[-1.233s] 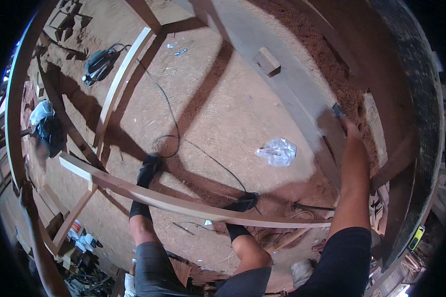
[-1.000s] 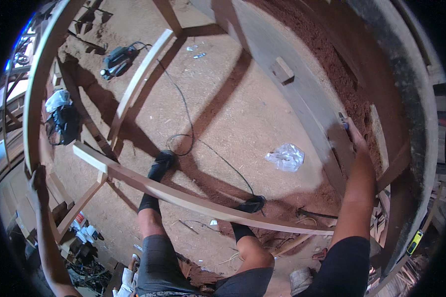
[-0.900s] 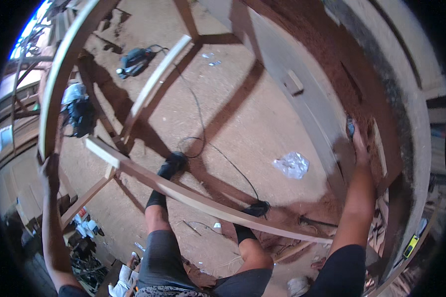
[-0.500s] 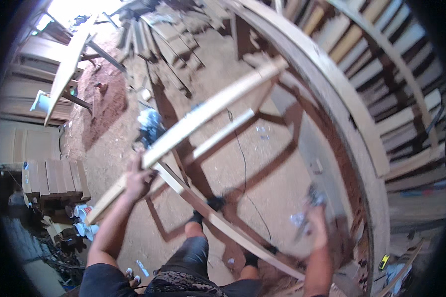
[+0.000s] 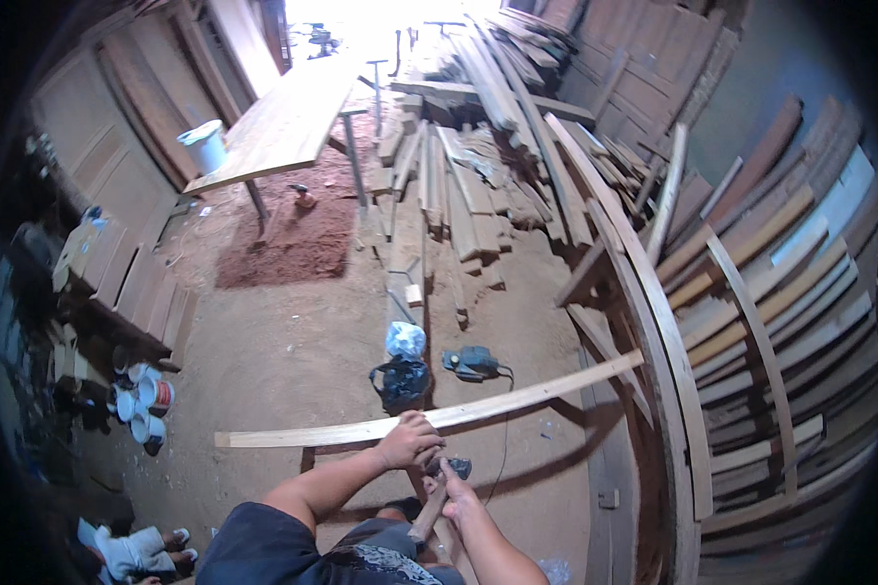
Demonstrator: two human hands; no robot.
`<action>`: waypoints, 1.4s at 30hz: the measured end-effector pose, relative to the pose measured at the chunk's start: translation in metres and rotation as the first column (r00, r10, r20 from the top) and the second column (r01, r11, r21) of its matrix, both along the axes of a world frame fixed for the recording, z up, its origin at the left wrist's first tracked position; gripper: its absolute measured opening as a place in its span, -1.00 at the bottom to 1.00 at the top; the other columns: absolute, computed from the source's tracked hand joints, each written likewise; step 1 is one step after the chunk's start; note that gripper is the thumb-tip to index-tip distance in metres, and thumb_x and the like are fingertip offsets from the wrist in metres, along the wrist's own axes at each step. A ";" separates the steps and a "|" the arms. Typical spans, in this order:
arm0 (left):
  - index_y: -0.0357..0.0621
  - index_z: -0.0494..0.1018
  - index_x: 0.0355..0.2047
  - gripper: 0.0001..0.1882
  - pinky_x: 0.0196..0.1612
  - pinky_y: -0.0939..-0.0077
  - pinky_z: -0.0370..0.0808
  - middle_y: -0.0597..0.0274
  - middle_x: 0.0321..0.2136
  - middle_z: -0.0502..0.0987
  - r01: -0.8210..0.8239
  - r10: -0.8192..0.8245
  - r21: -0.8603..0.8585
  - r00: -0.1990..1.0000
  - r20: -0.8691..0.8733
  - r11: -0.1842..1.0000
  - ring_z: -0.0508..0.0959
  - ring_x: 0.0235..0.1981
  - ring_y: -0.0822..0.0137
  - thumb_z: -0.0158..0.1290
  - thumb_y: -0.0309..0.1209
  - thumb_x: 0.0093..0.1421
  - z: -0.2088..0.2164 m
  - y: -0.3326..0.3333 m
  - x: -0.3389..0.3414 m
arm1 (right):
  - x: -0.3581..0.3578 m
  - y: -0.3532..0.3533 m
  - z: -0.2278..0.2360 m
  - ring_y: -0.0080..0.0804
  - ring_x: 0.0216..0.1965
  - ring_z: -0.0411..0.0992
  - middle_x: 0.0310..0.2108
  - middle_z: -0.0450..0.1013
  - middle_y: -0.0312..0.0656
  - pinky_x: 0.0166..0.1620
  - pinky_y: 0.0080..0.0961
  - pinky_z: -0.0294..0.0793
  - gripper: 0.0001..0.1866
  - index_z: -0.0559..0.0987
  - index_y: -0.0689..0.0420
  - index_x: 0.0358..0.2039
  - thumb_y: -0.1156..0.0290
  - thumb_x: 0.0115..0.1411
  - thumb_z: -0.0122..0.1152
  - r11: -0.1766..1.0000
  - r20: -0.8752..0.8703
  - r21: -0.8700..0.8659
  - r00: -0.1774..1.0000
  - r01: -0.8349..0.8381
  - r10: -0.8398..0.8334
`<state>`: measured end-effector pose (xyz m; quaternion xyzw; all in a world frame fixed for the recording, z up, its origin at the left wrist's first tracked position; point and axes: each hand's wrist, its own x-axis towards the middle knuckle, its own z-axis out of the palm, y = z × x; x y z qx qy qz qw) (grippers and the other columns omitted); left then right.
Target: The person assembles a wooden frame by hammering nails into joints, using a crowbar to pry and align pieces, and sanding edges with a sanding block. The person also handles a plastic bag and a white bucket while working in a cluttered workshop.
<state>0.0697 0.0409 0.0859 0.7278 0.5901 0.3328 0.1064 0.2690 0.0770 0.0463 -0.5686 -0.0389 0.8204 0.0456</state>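
Observation:
A long pale wooden bar (image 5: pixel 532 397) stretches across in front of me, its right end at the wooden bench on the right. My left hand (image 5: pixel 409 442) is closed at the bar's near edge, fingers curled where another wooden piece (image 5: pixel 446 538) joins it and runs back toward my legs. Just below, my right hand (image 5: pixel 458 495) grips what looks like a hammer (image 5: pixel 456 468), its dark head close to my left fingers and a wooden handle slanting down. Fingers partly hide the joint.
A power planer (image 5: pixel 472 364) with a cord and a black bag (image 5: pixel 398 383) lie beyond the bar. Planks (image 5: pixel 463 210) are piled farther off. A wooden tabletop (image 5: pixel 283 122) bears a white bucket (image 5: pixel 205 146). Stacked boards (image 5: pixel 780 292) line the right; white buckets (image 5: pixel 151 395) stand left.
My view has swung upward and round. My right hand has come from the far right, with the tool, to beside my left hand, which has stayed on the wooden bar near the joint.

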 end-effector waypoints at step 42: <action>-0.16 0.30 0.35 -0.54 -0.01 0.50 0.59 0.22 -0.02 0.63 0.645 0.380 -0.262 -0.047 0.924 0.718 0.66 -0.09 0.40 -0.02 -0.38 0.49 0.043 -0.136 -0.164 | -0.227 -0.036 0.195 -0.37 -0.29 0.59 -0.30 0.61 -0.08 -0.20 -0.34 0.63 -0.58 0.58 0.31 -0.16 0.27 0.12 0.52 0.121 0.626 0.659 0.630 -0.743 0.461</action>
